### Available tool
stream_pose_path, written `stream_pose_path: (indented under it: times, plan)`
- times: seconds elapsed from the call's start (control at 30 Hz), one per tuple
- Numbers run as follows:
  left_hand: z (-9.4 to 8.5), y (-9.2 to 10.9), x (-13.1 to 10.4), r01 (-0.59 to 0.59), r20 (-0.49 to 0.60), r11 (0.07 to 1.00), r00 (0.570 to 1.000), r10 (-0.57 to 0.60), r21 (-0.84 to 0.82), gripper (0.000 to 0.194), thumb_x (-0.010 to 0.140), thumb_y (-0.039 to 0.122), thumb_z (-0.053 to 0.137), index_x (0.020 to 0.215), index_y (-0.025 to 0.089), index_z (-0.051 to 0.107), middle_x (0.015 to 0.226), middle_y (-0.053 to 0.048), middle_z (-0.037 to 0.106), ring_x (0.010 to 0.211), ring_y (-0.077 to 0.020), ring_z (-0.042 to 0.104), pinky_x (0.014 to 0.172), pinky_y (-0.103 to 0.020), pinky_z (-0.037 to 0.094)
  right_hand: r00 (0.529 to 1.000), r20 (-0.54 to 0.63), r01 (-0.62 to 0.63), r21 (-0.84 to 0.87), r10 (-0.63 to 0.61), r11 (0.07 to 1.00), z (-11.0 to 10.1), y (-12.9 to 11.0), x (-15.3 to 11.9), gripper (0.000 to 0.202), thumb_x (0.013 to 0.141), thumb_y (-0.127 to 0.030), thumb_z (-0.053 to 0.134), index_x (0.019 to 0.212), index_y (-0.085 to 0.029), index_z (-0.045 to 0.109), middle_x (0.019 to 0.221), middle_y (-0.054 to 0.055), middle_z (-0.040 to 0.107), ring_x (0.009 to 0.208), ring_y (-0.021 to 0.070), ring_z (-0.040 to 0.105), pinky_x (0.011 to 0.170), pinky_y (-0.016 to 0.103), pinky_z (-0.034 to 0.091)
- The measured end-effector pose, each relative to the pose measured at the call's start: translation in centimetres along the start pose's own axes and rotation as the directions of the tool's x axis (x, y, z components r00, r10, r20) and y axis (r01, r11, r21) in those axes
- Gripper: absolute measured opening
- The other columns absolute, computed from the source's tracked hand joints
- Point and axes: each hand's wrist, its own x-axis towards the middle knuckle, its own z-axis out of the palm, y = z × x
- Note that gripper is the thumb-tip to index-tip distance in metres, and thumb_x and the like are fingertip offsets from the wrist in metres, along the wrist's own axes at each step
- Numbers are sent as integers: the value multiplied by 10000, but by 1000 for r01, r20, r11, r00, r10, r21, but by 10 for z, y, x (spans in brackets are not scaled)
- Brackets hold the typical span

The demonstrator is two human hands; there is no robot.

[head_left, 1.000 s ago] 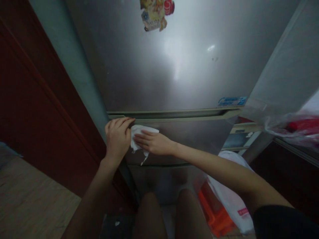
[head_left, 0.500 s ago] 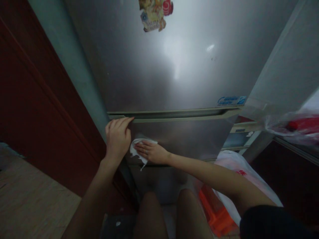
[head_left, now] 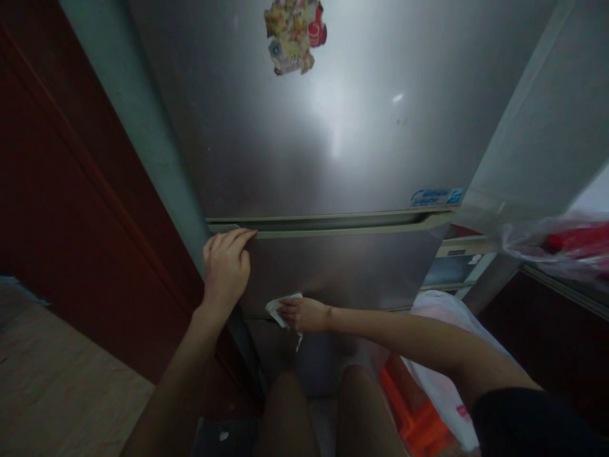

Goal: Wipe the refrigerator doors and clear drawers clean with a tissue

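A silver refrigerator (head_left: 352, 260) fills the middle of the view, with a large upper door and drawer-like doors below. My left hand (head_left: 227, 263) grips the top left edge of the middle door, its fingers bent over the rim by the handle gap. Lower and to the right, my right hand (head_left: 304, 314) presses a thin white cloth (head_left: 276, 308) flat against that door near its bottom seam. One ragged strand of the cloth hangs down below the fingers. Most of the cloth lies hidden under the palm.
A food-shaped magnet (head_left: 292, 38) sticks to the upper door, and a blue label (head_left: 436, 197) is at its lower right corner. A white plastic bag (head_left: 447, 311) and an orange plastic crate (head_left: 419, 412) stand at right. A dark red door (head_left: 85, 209) is at left.
My right hand has slid the cloth down and slightly right, to the bottom seam of the middle door. My left hand stays on the door's edge. The view has tilted up slightly.
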Motion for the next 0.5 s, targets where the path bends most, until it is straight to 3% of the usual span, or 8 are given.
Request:
stream_pose_path:
  times: [0.1, 0.17, 0.33, 0.43, 0.5]
  plan:
    - [1, 0, 0, 8, -1, 1000, 1000, -8, -3, 412, 842, 78, 404, 1151, 185, 654, 1185, -88, 684, 1098, -288, 583, 1016, -489, 381, 1000, 4, -10, -31, 10, 999, -31, 22, -1, 205, 902, -190, 561, 994, -139, 737, 1177, 66, 711, 1269, 237, 537, 1179, 407, 302]
    - [1, 0, 0, 9, 1, 1000, 1000, -9, -1, 416, 838, 76, 405, 1154, 186, 651, 1188, -86, 681, 1103, -285, 582, 1024, -479, 374, 999, -15, -44, -82, 43, 996, -57, 41, -3, 259, 933, -206, 518, 1093, -118, 702, 1217, 86, 690, 1291, 230, 517, 1190, 418, 285]
    - [2, 0, 0, 17, 3, 1000, 1000, -17, -1, 414, 835, 80, 409, 1150, 194, 652, 1191, -88, 678, 1114, -287, 580, 1033, -474, 367, 978, -141, -177, -164, 154, 971, -120, 85, -10, 341, 983, -167, 389, 1213, -74, 623, 1366, 98, 586, 1368, 242, 428, 1191, 448, 299]
    - [3, 0, 0, 15, -3, 1000, 1000, -15, -4, 411, 838, 91, 408, 1150, 190, 655, 1195, -97, 676, 1095, -299, 583, 1014, -492, 381, 944, -228, -272, -122, 240, 954, -134, 94, -15, 356, 990, -148, 359, 1257, -77, 583, 1431, 98, 522, 1405, 250, 370, 1189, 491, 299]
    - [3, -1, 0, 17, -8, 1000, 1000, -17, -6, 407, 838, 95, 407, 1141, 203, 658, 1191, -85, 680, 1085, -298, 585, 1004, -491, 387, 920, -272, -310, -63, 282, 949, -127, 89, -17, 357, 986, -130, 366, 1283, -83, 559, 1450, 106, 499, 1424, 239, 337, 1189, 500, 298]
